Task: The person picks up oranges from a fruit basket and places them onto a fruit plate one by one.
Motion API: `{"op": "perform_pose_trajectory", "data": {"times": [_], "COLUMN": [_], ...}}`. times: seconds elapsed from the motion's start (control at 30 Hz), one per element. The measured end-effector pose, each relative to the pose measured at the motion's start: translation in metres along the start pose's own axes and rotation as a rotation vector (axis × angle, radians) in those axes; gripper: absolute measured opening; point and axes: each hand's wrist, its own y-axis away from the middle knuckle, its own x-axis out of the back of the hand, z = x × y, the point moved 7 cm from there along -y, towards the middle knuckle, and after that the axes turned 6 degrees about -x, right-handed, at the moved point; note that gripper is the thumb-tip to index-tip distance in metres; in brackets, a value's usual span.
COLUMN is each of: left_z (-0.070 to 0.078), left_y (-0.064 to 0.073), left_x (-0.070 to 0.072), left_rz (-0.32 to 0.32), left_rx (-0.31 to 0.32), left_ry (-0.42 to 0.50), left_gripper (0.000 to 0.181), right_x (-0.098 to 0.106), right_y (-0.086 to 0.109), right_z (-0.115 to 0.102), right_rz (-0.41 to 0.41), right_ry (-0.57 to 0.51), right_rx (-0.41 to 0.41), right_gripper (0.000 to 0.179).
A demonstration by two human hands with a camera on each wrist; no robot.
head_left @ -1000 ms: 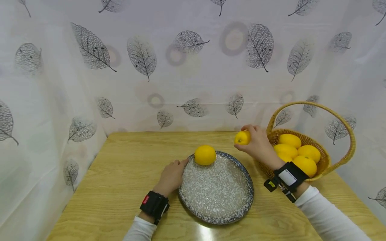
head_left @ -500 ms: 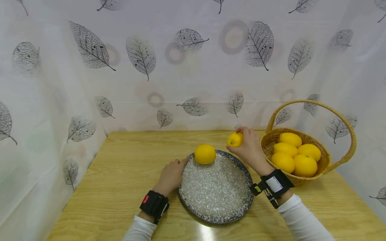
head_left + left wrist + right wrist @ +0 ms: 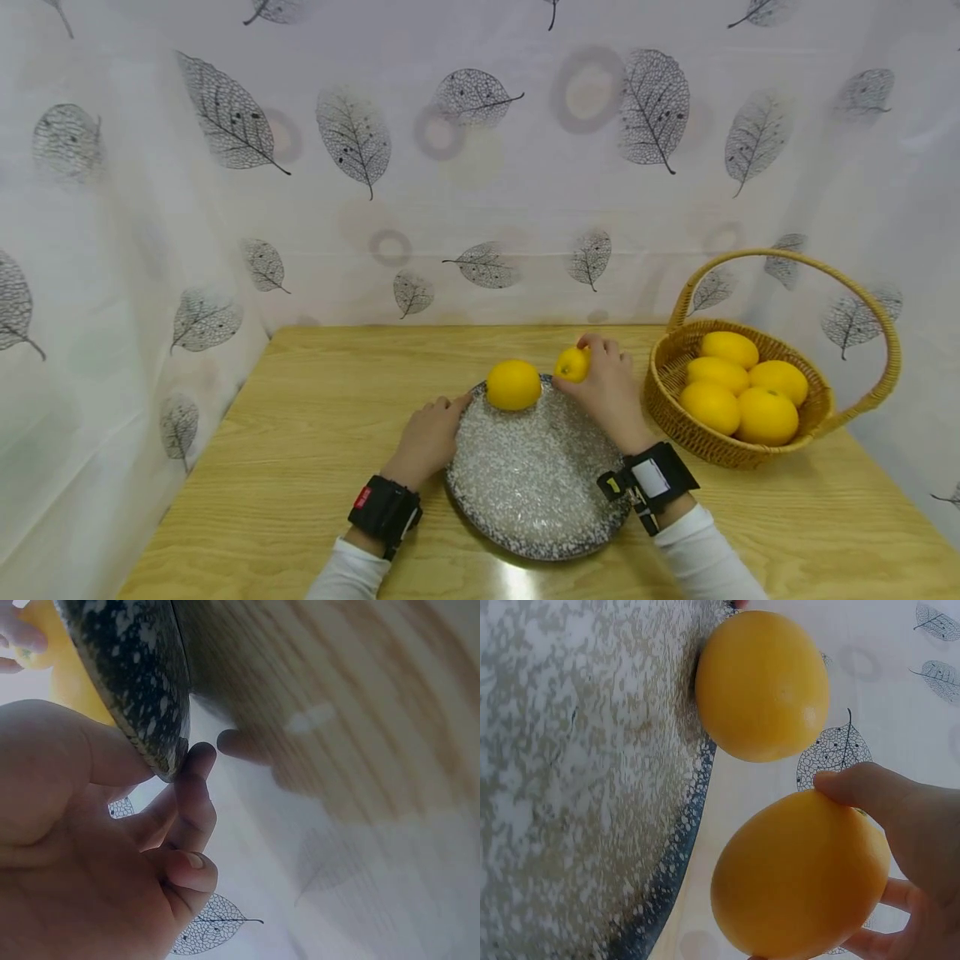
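Observation:
A speckled grey plate (image 3: 536, 475) with a dark blue rim lies on the wooden table. My left hand (image 3: 424, 440) pinches its left rim; in the left wrist view the thumb (image 3: 112, 754) is on the upper side and a finger (image 3: 196, 769) on the underside. One lemon (image 3: 513, 385) sits on the plate at its far edge. My right hand (image 3: 609, 396) grips a second lemon (image 3: 572, 365) just over the plate's far right rim. In the right wrist view, the held lemon (image 3: 799, 877) is apart from the one on the plate (image 3: 763, 686).
At the right stands a wicker basket (image 3: 660, 408) with a tall arched handle (image 3: 813, 265), holding several lemons (image 3: 767, 417). A leaf-patterned white curtain (image 3: 517, 192) hangs behind the table (image 3: 315, 392) and along its sides.
My right hand has carried its lemon leftward from beside the basket to over the plate's far rim. My left hand and the lemon on the plate have stayed in place.

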Motion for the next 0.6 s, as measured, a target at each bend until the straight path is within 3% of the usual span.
{"op": "perform_pose_trajectory", "data": {"times": [0.27,0.6], "left_z": [-0.004,-0.003], "left_y": [-0.001,-0.002], "left_x": [-0.003,-0.003], "left_rz": [0.000,-0.014], "left_rx": [0.012,0.010], "left_ry": [0.003,-0.002], "left_gripper": [0.056,0.057], "right_x": [-0.015,-0.023], "right_y": [0.006,0.013], "right_z": [-0.001,-0.004], "right_rz": [-0.032,0.027], "right_ry": [0.004,0.134], "right_rx": [-0.018,0.060], "right_gripper": [0.066,0.066]}}
